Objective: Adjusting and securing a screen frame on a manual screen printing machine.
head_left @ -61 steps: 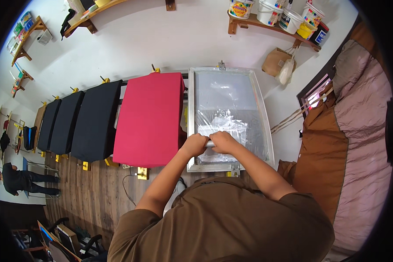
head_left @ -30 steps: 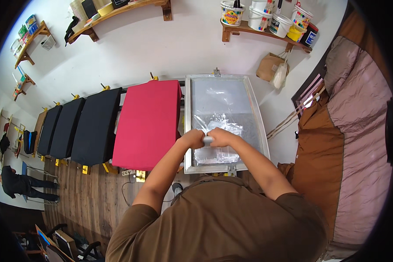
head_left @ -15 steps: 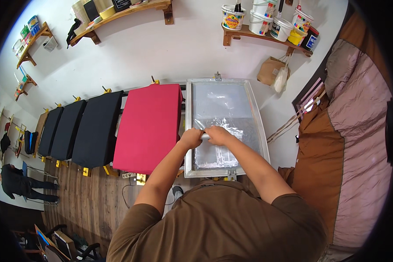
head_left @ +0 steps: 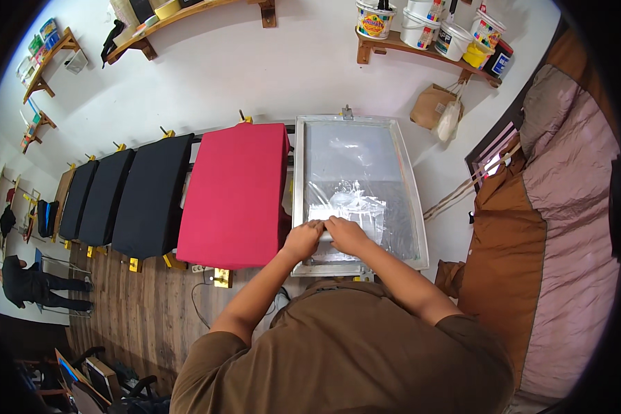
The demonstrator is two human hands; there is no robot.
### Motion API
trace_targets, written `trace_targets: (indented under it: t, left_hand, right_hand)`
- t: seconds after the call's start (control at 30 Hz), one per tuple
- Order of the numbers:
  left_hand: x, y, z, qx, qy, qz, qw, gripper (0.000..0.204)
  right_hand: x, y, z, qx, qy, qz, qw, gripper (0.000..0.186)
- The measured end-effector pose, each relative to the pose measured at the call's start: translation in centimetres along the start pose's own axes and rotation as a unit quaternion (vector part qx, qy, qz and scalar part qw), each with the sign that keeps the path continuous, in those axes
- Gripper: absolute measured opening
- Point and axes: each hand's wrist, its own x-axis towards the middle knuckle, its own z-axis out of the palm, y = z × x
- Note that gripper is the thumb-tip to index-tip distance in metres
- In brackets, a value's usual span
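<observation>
In front of me lies a screen printing frame [head_left: 415,200], pale-edged, with a grey mesh [head_left: 348,148] inside it. Glossy clear film or wet white streaks [head_left: 359,196] show on the mesh's nearer half; which, I cannot tell. Both fists are closed on a squeegee [head_left: 325,236], its pale grey handle showing only between them. My left hand [head_left: 303,240] grips its left part, near the frame's left side. Beside it, my right hand [head_left: 348,236] grips the right part over the mesh. The squeegee's blade is hidden under my hands.
Left of the frame stands a board covered in red fabric [head_left: 234,193], then several black-covered boards [head_left: 155,196]. White tubs [head_left: 417,31] crowd a wall shelf. Brown and pinkish cloth [head_left: 566,179] hangs at right. A person [head_left: 31,283] stands far left. A cable [head_left: 196,307] lies on the floor.
Both hands have drawn the squeegee toward me across the mesh, down to the frame's nearer part. More of the streaked area shows beyond them. My view has shifted slightly.
</observation>
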Motion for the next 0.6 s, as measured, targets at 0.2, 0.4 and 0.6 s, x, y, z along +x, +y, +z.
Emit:
trace_targets:
  t: [0.2, 0.4, 0.6]
  left_hand:
    - [-2.4, 2.3, 0.9, 0.015, 0.024, 0.006, 1.000, 0.026]
    - [-3.7, 3.7, -0.4, -0.027, -0.057, 0.000, 0.998, 0.021]
    - [-2.1, 3.2, -2.5, -0.045, -0.130, -0.048, 0.989, 0.013]
  right_hand:
    - [-2.8, -1.5, -0.3, 0.033, -0.015, -0.005, 0.999, 0.042]
    - [-4.5, -3.1, -1.3, 0.059, -0.054, 0.008, 0.997, 0.040]
    - [-3.0, -2.2, -2.8, 0.101, -0.155, 0.014, 0.983, 0.029]
